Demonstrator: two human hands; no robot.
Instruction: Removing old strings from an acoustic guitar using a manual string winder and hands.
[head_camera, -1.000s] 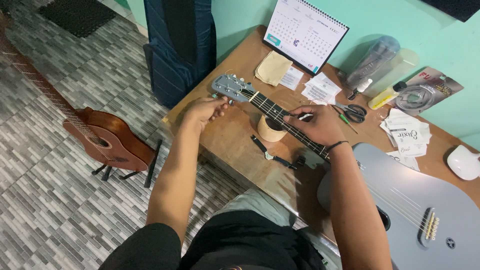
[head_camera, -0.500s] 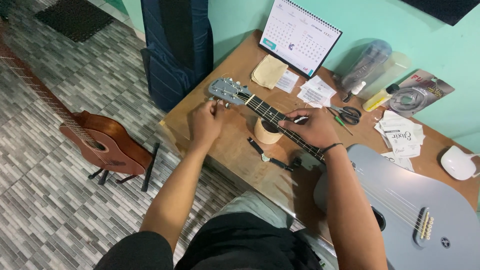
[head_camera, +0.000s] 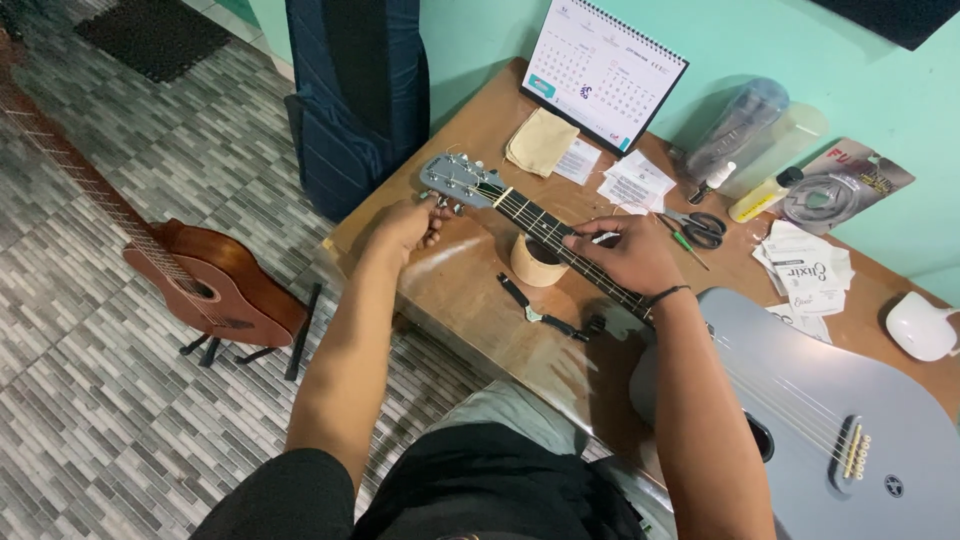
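Head view: hands on guitar

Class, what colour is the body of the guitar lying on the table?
Pale grey-blue guitar body, seen in the head view.

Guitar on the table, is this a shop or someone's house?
Probably a home guitar-repair corner. A grey guitar lies on a wooden table with scissors and string packets, and a brown guitar stands on the tiled floor.
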